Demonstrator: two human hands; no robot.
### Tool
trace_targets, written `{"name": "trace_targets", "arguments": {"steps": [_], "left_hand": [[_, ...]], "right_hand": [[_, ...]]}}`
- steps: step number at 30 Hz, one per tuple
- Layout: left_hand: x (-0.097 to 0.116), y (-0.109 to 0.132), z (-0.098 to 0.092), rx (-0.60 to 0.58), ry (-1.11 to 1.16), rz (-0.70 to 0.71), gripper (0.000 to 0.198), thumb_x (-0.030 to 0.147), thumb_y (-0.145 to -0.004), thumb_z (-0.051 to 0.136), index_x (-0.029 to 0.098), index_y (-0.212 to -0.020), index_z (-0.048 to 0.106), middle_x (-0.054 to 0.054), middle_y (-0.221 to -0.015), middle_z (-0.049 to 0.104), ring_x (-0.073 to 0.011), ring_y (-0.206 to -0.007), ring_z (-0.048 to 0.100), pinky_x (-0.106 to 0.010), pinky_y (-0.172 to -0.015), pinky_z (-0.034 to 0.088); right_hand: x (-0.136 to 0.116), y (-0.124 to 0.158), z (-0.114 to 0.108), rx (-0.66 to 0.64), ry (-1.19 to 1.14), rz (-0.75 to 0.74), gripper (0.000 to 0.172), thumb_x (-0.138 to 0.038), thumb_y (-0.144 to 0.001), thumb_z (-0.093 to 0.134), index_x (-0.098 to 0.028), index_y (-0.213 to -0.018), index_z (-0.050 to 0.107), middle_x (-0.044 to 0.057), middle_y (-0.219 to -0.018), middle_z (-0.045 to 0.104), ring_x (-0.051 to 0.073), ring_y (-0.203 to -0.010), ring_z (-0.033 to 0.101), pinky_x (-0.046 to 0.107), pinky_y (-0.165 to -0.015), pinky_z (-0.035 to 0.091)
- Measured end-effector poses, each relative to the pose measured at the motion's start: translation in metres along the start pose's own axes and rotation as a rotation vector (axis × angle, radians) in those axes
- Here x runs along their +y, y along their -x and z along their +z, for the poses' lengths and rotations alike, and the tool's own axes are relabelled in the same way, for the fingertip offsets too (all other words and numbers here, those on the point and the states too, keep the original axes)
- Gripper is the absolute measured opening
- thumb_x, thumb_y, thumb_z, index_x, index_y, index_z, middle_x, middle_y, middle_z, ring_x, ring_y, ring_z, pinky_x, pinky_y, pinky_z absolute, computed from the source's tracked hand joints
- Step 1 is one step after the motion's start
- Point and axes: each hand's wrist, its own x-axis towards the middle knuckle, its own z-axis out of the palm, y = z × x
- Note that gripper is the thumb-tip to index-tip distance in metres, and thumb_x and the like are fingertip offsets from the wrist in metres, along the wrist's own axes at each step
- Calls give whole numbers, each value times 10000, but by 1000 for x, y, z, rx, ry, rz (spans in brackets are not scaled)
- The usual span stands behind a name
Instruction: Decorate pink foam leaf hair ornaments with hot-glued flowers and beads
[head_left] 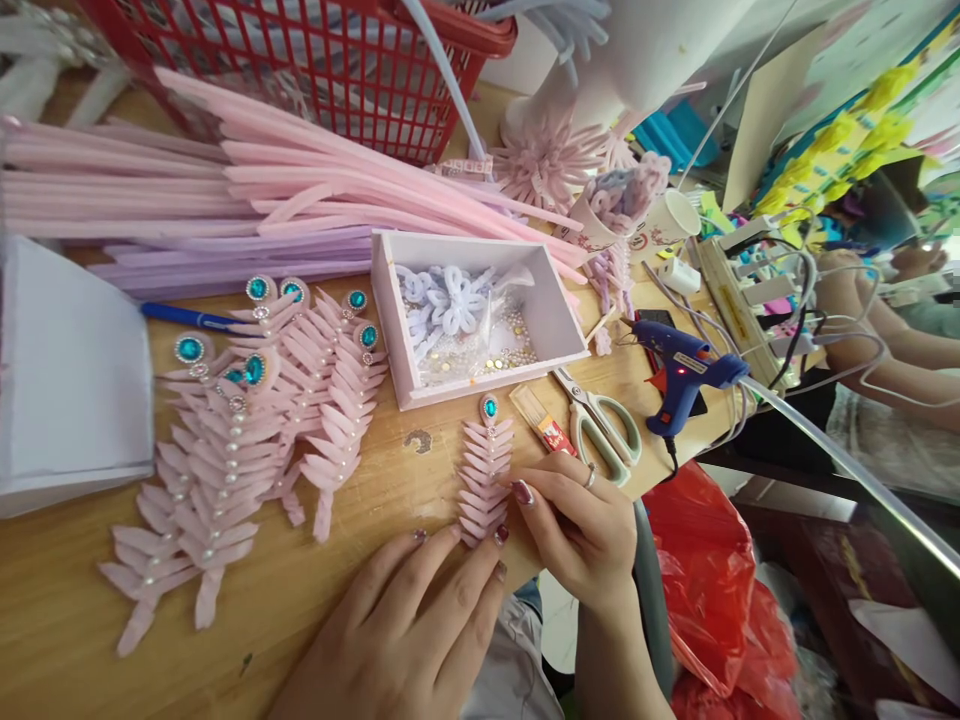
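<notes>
A small pink leaf-shaped ornament [486, 470] lies on the table, made of fuzzy strips, with a teal gem at its top and tiny beads along the middle. My left hand [420, 610] lies over the near end of it, palm down, fingers outstretched and fingertips touching its lower strips. At its right edge is my right hand [581, 530], wearing a ring, with thumb and forefinger closed in a pinch. Whatever may be between those fingertips is too small to make out. Several larger pink ornaments [232, 450] with pearls and teal gems lie in a pile at the left.
A white box [480, 385] holds lilac flowers and beads. Scissors [604, 430], a small clear case [541, 418] and a blue glue gun [686, 370] lie to the right. Pink strips [300, 180] and a red basket [337, 80] stand behind. Another person's arms [862, 340] show at right.
</notes>
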Motion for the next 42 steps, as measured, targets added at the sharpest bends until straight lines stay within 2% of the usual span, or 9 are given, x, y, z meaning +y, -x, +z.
{"name": "trace_targets", "arguments": {"steps": [9,12,16,21,33,36,39,41,42], "left_hand": [[-1,-2,1,-5,-14,20,353,168,-1091,457,219,-1284,748,33,-1359,724,-203,-1234,577,-369,-1266,227],[0,-3,-1,-14,2,6,370,157,-1095,435,216,-1287,746,32,-1357,727,-206,-1238,579,-369,-1258,241],[0,0,-3,-27,2,10,381,165,-1103,421,209,-1330,723,28,-1384,714,-214,-1260,570,-375,-1252,244],[0,1,-2,-38,7,-1,375,169,-1103,432,217,-1348,711,35,-1393,707,-210,-1275,561,-373,-1255,240],[-1,0,-1,-35,-2,-1,370,185,-1107,431,224,-1335,719,44,-1397,705,-211,-1258,559,-375,-1256,238],[-2,0,0,-25,-5,8,367,182,-1107,425,219,-1309,730,44,-1393,707,-210,-1254,561,-373,-1244,252],[-3,1,0,-7,-19,22,365,187,-1109,423,218,-1307,728,52,-1417,694,-208,-1261,557,-365,-1238,257],[-3,1,2,8,-27,28,366,187,-1109,421,217,-1304,730,51,-1422,690,-206,-1260,558,-361,-1241,254],[-3,1,4,21,-33,33,370,180,-1106,419,217,-1300,732,49,-1416,693,-204,-1256,559,-361,-1246,248]], "right_hand": [[1,2,0,-40,0,12,262,-42,-955,596,-192,-1062,780,36,-780,722,133,-628,668,231,-559,511],[0,4,-1,29,-9,4,282,-39,-939,612,-201,-1096,782,40,-799,739,143,-636,678,243,-566,526],[-2,5,-1,130,-26,-1,281,-56,-929,623,-225,-1061,805,23,-722,707,148,-567,641,252,-491,481],[-3,3,1,48,-20,9,281,-45,-928,607,-202,-1028,819,32,-698,693,138,-538,617,252,-475,460],[-3,3,0,6,-7,8,258,-81,-967,584,-206,-1014,806,35,-719,710,140,-567,650,251,-493,489],[1,12,-2,211,37,-2,228,-113,-971,591,-231,-974,786,14,-683,672,153,-547,612,290,-500,468],[14,16,-12,634,190,88,214,-229,-998,622,-246,-798,697,-2,-623,583,177,-544,541,342,-547,433],[28,14,-26,909,306,218,283,-346,-953,722,-259,-727,575,-13,-654,528,186,-592,507,367,-618,444],[35,12,-35,993,357,291,324,-405,-908,773,-265,-739,536,-15,-701,518,189,-626,497,375,-656,455]]}}
